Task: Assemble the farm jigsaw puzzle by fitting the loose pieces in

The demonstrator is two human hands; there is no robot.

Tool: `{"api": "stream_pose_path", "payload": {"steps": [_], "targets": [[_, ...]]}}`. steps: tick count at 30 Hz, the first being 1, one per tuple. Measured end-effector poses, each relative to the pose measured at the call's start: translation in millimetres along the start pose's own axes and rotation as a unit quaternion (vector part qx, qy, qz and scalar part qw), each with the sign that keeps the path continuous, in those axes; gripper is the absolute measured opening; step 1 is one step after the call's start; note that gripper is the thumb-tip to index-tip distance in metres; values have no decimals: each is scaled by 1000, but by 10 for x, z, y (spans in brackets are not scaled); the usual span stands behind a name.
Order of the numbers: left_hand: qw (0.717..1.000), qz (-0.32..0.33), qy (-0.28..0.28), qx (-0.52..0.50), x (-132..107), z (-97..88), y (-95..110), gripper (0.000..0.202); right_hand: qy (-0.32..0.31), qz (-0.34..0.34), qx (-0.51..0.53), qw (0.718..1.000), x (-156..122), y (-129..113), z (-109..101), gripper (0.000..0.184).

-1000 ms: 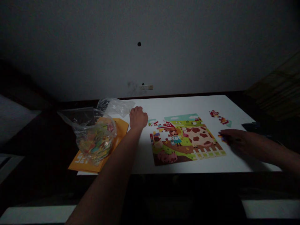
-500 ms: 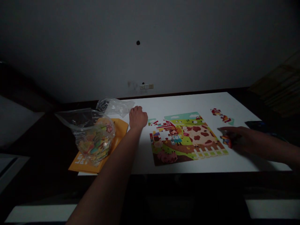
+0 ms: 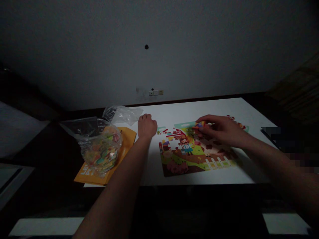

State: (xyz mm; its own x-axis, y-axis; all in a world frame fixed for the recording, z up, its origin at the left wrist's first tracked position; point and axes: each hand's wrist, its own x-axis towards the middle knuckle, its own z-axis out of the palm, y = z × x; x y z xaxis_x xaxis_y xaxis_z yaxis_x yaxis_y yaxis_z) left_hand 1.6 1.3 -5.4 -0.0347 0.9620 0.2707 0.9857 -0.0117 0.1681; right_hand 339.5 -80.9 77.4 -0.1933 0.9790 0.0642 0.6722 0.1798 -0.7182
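A farm jigsaw puzzle, mostly joined, lies on the white table and shows a barn, a farm figure and a cow. A white gap is open in its left part, below the red barn. My right hand is above the puzzle's upper right part, pinching a colourful puzzle piece between thumb and fingers. The cow is partly covered by this hand and its shadow. My left hand rests on the table left of the puzzle, fingers curled in, and no object shows in it.
A clear plastic bag full of puzzle pieces lies on an orange packet at the left. Behind it is a crumpled clear bag. Loose puzzle pieces lie at the far right, partly behind my right hand.
My right hand has moved left from the puzzle's right edge to over its upper part, carrying the puzzle piece. The left hand has stayed in place.
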Motion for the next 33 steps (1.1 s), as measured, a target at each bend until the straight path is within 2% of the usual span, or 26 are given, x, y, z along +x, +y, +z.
{"api": "stream_pose_path", "payload": {"steps": [1,3,5,8,11,17,25,28,31,33], "targets": [[1000,0,-1,2,-4,-5,5,32,-61,-6,34,998,148,-98,191,42],[1000,-5,-3,4,-12,-13,12,30,-136,-30,58,989,454,-212,519,34],[1000,-8,-2,2,-19,-14,15,29,-151,-54,38,986,739,-228,749,30],[1000,-12,2,0,-25,-3,15,27,-187,-78,-9,979,1037,-151,913,30],[1000,-13,2,-9,-27,14,13,27,-197,-107,-31,974,1154,-48,948,33],[1000,-14,-3,-14,-19,16,18,28,-183,-143,-36,972,1177,77,950,32],[1000,-12,-3,-11,-14,-11,16,30,-177,-149,-16,973,1194,111,974,30],[1000,-10,-1,-6,-9,-1,10,31,-156,-134,26,978,1189,135,1001,32],[1000,-10,-1,-3,-3,4,8,30,-142,-84,113,980,1167,129,1035,41],[1000,-9,0,-4,-2,-1,10,31,-145,-43,188,971,1144,105,1062,45]]}}
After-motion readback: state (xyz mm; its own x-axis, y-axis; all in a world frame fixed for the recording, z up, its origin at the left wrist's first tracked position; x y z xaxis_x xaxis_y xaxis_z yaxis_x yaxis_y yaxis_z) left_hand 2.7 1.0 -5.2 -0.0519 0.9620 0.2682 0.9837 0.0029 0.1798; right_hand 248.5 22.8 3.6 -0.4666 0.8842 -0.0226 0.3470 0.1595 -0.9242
